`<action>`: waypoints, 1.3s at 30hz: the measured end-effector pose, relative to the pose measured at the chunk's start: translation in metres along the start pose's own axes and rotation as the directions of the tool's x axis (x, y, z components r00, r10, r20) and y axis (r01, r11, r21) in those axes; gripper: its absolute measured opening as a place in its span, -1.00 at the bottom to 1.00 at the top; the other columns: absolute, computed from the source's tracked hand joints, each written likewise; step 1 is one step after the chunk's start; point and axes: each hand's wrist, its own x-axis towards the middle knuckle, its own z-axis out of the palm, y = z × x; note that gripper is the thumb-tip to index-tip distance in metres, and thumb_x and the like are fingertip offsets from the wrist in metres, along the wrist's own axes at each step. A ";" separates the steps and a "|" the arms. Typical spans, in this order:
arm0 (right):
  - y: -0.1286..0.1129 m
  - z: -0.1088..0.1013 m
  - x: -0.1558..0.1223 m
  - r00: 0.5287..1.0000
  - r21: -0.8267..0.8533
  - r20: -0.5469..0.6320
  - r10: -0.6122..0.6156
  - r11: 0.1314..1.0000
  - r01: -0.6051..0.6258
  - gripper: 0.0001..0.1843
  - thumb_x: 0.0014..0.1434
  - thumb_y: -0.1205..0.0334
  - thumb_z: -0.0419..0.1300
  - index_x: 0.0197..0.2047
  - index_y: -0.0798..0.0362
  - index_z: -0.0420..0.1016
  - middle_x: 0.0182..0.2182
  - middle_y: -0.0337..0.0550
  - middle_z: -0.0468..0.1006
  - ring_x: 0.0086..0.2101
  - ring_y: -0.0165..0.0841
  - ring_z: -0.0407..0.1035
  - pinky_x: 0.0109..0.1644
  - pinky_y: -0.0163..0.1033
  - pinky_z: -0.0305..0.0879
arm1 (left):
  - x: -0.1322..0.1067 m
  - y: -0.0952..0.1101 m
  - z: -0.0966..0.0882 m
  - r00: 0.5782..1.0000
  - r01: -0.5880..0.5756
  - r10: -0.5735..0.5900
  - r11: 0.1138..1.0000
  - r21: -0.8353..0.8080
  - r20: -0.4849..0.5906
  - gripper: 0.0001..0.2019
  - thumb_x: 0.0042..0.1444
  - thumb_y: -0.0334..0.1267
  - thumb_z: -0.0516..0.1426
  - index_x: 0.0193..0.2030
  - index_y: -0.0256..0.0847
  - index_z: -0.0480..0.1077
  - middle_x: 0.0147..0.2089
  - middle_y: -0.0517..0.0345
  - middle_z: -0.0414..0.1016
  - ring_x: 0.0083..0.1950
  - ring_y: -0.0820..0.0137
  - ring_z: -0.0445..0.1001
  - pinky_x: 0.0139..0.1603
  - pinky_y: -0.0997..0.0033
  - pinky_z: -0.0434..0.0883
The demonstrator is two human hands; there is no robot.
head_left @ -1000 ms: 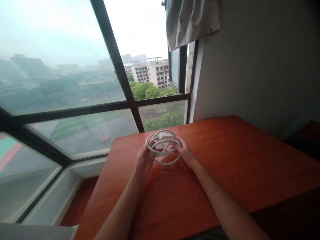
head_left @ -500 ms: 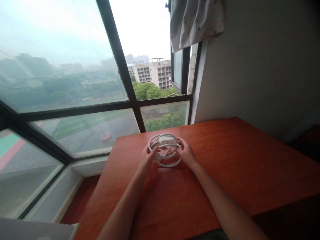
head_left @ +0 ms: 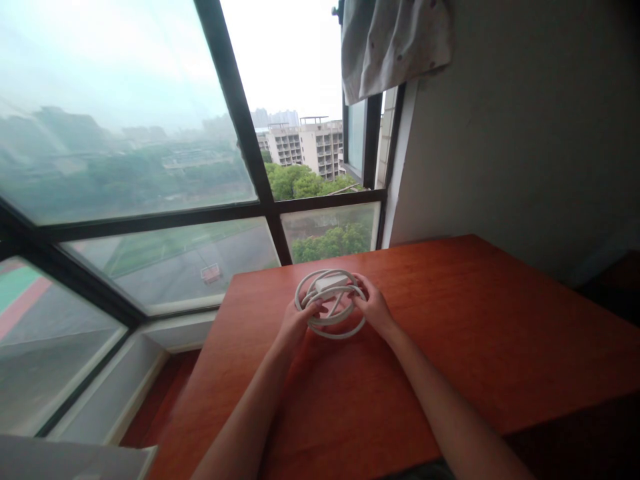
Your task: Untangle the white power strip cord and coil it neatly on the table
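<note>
A white power strip point(head_left: 331, 284) and its coiled white cable point(head_left: 337, 335) are near the far edge of the reddish-brown table point(head_left: 480, 327). Loops of the cable pass around and in front of the white block. My left hand point(head_left: 299, 316) is closed on the left side of the coil, its thumb lying over the strands. On the right side, my right hand point(head_left: 371, 301) grips the loops between thumb and fingers. Some fingertips of both hands are hidden behind the cable.
A dark-framed window point(head_left: 265, 208) runs along the far and left sides of the table. A spotted curtain point(head_left: 397, 50) hangs at its upper right, beside a grey wall point(head_left: 510, 140). A white ledge point(head_left: 80, 460) stands at the lower left.
My left thumb has moved down and inward over the cable strands. The lower loop has shifted slightly right and toward me, and the white block has tilted a little.
</note>
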 end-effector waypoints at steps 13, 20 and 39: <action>0.009 -0.011 0.003 0.996 -0.415 -0.080 -0.049 0.910 0.012 -0.63 0.04 0.34 0.16 -0.05 -0.03 0.52 -0.17 -0.09 0.63 -0.18 -0.22 0.51 -0.03 -0.11 0.42 | -0.004 0.007 0.013 0.997 0.054 -0.071 0.943 -0.328 -0.040 -0.57 -0.05 -0.07 0.33 -0.14 -0.28 0.37 -0.23 -0.02 0.59 -0.55 0.60 0.33 -0.60 0.63 0.32; -0.012 -0.011 -0.001 0.994 -0.329 0.012 -0.111 0.938 0.109 -0.59 0.13 0.26 0.14 0.07 -0.01 0.44 -0.06 -0.03 0.57 -0.12 -0.22 0.49 -0.12 -0.16 0.46 | -0.001 0.006 0.006 0.995 0.094 -0.099 0.942 -0.323 0.001 -0.58 -0.01 -0.12 0.32 -0.05 -0.28 0.41 -0.10 -0.09 0.58 -0.44 0.55 0.43 -0.50 0.62 0.39; -0.025 -0.012 -0.005 0.933 -0.571 -0.082 -0.350 0.784 0.244 -0.79 0.20 0.26 0.11 -0.17 0.00 0.57 -0.22 -0.04 0.58 -0.16 -0.17 0.41 -0.01 -0.08 0.31 | -0.003 -0.012 0.018 0.999 0.003 -0.008 0.993 -0.118 -0.042 -0.61 -0.01 -0.10 0.30 -0.10 -0.28 0.45 -0.16 -0.05 0.59 -0.32 0.37 0.55 -0.44 0.54 0.32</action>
